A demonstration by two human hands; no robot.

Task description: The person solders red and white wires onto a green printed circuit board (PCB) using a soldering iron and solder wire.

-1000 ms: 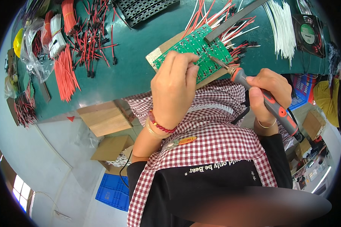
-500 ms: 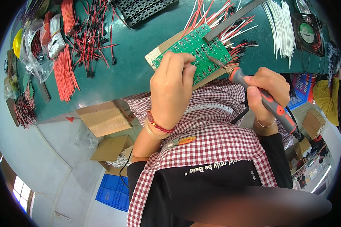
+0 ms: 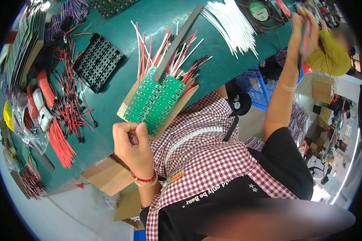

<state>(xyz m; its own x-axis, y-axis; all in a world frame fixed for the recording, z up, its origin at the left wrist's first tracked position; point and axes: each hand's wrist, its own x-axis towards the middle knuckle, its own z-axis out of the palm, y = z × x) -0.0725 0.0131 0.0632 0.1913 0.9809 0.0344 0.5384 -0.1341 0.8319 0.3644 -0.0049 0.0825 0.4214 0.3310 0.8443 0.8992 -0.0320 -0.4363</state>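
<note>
A green circuit board panel [image 3: 157,100] rests on a light-coloured backing board [image 3: 126,105] near the table's front edge. Red and white wires [image 3: 146,48] fan out from its far side, and a dark flat bar [image 3: 180,39] lies over them with one end on the panel. My left hand [image 3: 133,146] is closed in a pinch beside the panel's near left corner; whatever is between the fingertips is too small to make out. Far to the right, my outstretched right hand [image 3: 309,36] grips a soldering iron [image 3: 305,40] with a grey and orange handle, slightly blurred and partly hidden by fingers.
A black perforated tray [image 3: 98,62] stands beyond the panel to the left, with bundles of red wires [image 3: 61,144] nearby. White wires [image 3: 229,28] lie at the back, beside a black fan [image 3: 263,14]. A person in yellow [image 3: 330,56] is at the far right.
My right hand has carried the soldering iron away from the panel, up and to the right. My left hand has drawn back to the panel's near left corner. The view has turned.
</note>
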